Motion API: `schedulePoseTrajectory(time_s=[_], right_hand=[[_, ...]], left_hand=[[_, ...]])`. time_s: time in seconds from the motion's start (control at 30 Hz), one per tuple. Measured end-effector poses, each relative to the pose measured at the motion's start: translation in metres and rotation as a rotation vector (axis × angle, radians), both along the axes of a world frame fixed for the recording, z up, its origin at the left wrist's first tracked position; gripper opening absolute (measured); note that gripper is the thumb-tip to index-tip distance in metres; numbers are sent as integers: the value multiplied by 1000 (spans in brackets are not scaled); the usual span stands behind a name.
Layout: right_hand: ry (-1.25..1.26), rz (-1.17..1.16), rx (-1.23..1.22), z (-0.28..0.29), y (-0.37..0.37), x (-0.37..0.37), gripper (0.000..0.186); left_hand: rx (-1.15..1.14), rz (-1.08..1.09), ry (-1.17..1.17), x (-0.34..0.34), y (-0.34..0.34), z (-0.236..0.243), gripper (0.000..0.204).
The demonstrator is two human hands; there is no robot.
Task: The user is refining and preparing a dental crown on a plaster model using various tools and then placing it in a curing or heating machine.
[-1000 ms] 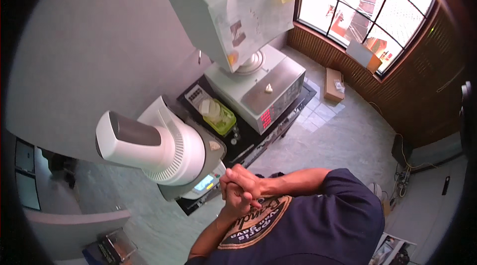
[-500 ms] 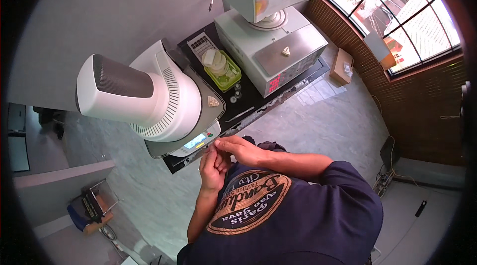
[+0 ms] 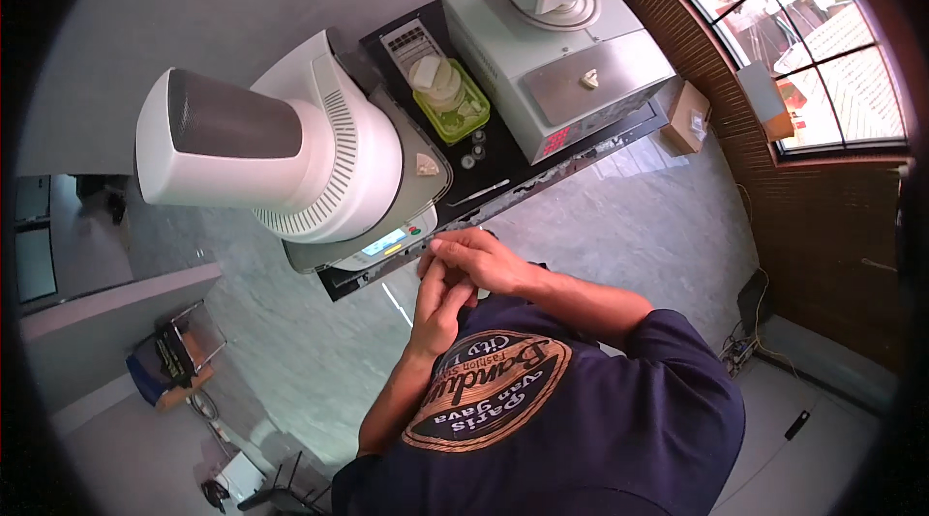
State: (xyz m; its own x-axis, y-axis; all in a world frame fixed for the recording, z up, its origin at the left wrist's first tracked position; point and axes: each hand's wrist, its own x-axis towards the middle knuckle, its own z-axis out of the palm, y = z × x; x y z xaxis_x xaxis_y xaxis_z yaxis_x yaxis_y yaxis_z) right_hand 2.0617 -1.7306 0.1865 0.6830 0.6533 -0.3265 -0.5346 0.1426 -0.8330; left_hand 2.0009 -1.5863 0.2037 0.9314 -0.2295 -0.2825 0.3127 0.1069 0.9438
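My left hand and right hand meet in front of my chest, close to the counter's front edge. The fingers of both are bent and pressed together, the right ones lying over the left. Whatever is between them, if anything, is hidden. Just beyond stands a white furnace-like machine with a rounded head, a vented collar and a lit control panel. On its grey side plate lies a small beige piece, like a dental cast. A thin pale tool rests on the black counter beyond my hands.
A green basket holds round pale containers; small round jars stand beside it. Farther right sits a boxy oven with red digits, another beige piece on top. A cardboard box is near the window.
My view has shifted, so the counter and machines sit a little higher in it. My hands remain together, the right now reaching further over the left.
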Motion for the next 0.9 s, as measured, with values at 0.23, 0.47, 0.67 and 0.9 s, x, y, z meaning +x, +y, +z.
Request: schedulePoseTrajectory(time_s=[0.23,0.47,0.67,0.9], right_hand=[[-73,-22,-23,-16,15,2,36],[-262,17,-63,-16,55,-19,31],[-255,139,-83,-6,121,-63,30],[-16,489,-142,27,221,-164,35]], left_hand=[[-7,-18,-15,-15,20,-9,24],[100,3,-9,-61,51,-9,47],[-45,79,-69,-118,107,1,26],[-1,351,-104,-232,196,-24,27]])
